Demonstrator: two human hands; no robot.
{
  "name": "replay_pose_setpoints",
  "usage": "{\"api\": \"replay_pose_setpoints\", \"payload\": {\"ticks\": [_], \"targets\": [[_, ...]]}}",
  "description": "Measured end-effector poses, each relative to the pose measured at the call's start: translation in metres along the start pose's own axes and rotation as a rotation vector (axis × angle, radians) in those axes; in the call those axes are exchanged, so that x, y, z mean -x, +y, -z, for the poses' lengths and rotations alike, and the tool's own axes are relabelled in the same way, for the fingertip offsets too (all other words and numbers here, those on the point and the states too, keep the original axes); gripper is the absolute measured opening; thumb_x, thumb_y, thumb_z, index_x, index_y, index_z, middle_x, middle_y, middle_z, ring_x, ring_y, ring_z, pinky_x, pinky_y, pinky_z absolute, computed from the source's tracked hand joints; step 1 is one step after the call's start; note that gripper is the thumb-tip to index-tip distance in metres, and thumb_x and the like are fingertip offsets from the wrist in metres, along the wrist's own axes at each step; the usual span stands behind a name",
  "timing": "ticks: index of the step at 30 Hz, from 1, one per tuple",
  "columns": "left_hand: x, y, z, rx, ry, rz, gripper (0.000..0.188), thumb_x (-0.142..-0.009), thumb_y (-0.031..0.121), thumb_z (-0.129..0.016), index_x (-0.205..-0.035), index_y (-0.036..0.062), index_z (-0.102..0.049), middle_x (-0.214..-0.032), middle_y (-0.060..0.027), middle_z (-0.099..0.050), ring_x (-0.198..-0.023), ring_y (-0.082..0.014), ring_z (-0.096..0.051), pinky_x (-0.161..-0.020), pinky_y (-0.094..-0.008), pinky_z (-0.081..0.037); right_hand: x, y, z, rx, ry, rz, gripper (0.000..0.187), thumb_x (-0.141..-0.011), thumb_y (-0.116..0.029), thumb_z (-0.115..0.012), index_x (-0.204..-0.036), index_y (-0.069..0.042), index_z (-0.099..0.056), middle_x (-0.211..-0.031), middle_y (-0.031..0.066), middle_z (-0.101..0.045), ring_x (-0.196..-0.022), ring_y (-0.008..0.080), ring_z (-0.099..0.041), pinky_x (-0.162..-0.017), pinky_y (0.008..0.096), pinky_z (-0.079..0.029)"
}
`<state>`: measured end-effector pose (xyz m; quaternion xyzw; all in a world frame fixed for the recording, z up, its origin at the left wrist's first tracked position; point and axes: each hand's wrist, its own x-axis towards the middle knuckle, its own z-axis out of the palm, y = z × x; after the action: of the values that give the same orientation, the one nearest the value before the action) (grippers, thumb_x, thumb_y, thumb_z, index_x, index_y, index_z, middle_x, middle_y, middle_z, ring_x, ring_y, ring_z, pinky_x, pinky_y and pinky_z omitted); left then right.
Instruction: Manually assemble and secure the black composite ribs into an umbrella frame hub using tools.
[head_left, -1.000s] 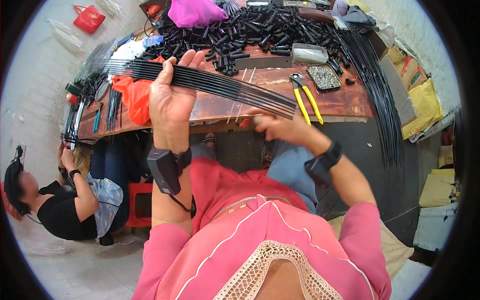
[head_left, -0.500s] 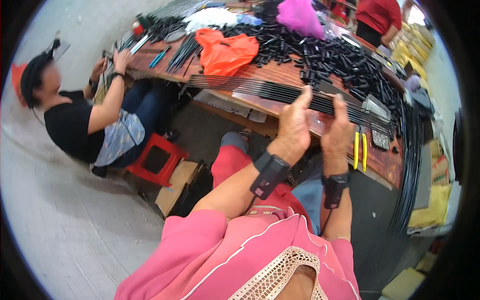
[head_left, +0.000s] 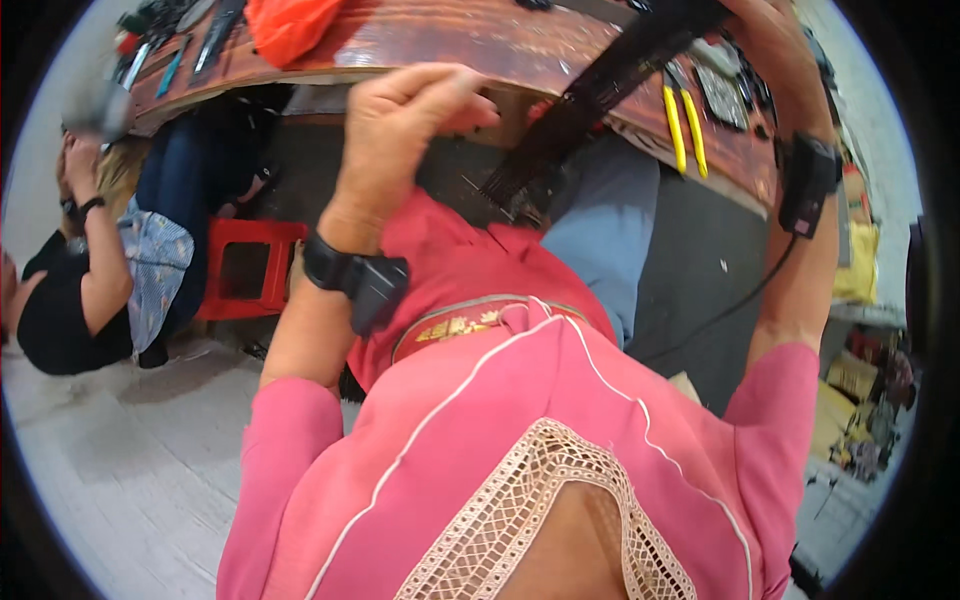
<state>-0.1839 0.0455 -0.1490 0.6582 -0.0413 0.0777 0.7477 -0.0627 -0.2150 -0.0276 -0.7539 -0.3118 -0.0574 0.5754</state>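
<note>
My right hand (head_left: pixel 775 50) grips a bundle of thin black rods (head_left: pixel 610 90) by its upper end, at the upper right. The bundle slants down to the left, with its lower ends over my lap near the table edge. My left hand (head_left: pixel 395 120) is raised to the left of the bundle, apart from it. Its fingers are loosely bent with the thumb out, and nothing shows in them. Pliers with yellow handles (head_left: pixel 685 125) lie on the wooden table (head_left: pixel 440 45), below my right hand.
An orange plastic bag (head_left: pixel 290 25) lies on the table's left part, near a teal-handled tool (head_left: pixel 173 70). A clear box of small metal parts (head_left: pixel 720 97) sits beside the pliers. A co-worker in black (head_left: pixel 80 300) sits at the left, next to a red stool (head_left: pixel 250 265).
The rods have swung from lying across both hands to a steep slant in my right hand. My left hand has let go and moved left. The view has tipped downward.
</note>
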Motion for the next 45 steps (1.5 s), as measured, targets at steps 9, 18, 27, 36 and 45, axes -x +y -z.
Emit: {"api": "replay_pose_setpoints", "payload": {"ticks": [9, 18, 27, 36, 45], "targets": [[-0.023, -0.035, 0.002, -0.021, -0.043, 0.039, 0.027, -0.092, 0.015, -0.063, -0.112, -0.0028, -0.065, -0.095, -0.0135, -0.071, -0.088, -0.0195, -0.070, -0.080, -0.0284, -0.055, 0.020, 0.033, -0.052, -0.028, -0.398, -0.079, 0.024, -0.084, -0.017, -0.075, -0.102, -0.004, -0.065, -0.085, -0.0023, -0.064, -0.076, 0.0053, -0.055, -0.064, 0.0217, -0.046], [-0.067, 0.013, 0.007, 0.139, 0.049, -0.085, 0.038, -0.100, 0.027, -0.051, -0.116, -0.0060, -0.061, -0.102, -0.0148, -0.069, -0.096, -0.0220, -0.068, -0.089, -0.0330, -0.052, 0.011, 0.046, -0.067, 0.000, -0.598, -0.004, 0.024, -0.083, -0.025, -0.074, -0.094, -0.005, -0.067, -0.078, -0.0035, -0.061, -0.069, 0.0066, -0.055, -0.059, 0.0233, -0.045], [-0.121, 0.122, -0.044, -0.119, -0.207, -0.200, 0.044, -0.100, 0.022, -0.051, -0.134, -0.0052, -0.046, -0.111, -0.0141, -0.066, -0.105, -0.0197, -0.063, -0.095, -0.0304, -0.048, 0.017, 0.064, -0.078, -0.110, -0.750, -0.208, 0.030, -0.086, -0.029, -0.067, -0.099, -0.002, -0.067, -0.084, 0.0036, -0.065, -0.082, 0.0123, -0.058, -0.074, 0.0280, -0.047], [-0.106, 0.134, -0.070, -0.103, -0.379, -0.074, 0.037, -0.100, 0.017, -0.043, -0.127, -0.0078, -0.052, -0.097, -0.0192, -0.069, -0.087, -0.0261, -0.069, -0.082, -0.0330, -0.056, 0.030, 0.064, -0.077, -0.688, -0.693, -0.331, 0.035, -0.076, -0.020, -0.073, -0.105, -0.002, -0.066, -0.090, 0.0055, -0.068, -0.084, 0.0127, -0.063, -0.076, 0.0288, -0.050], [-0.064, 0.125, -0.067, 0.365, -0.868, -0.577, 0.064, -0.100, 0.040, -0.043, -0.145, -0.0011, -0.022, -0.131, -0.0353, -0.044, -0.112, -0.0427, -0.058, -0.090, -0.0480, -0.054, 0.053, 0.072, -0.084, -0.414, -0.460, -0.228, 0.029, -0.091, -0.025, -0.063, -0.096, 0.002, -0.069, -0.079, 0.0061, -0.070, -0.078, 0.0131, -0.066, -0.071, 0.0277, -0.052]]}}
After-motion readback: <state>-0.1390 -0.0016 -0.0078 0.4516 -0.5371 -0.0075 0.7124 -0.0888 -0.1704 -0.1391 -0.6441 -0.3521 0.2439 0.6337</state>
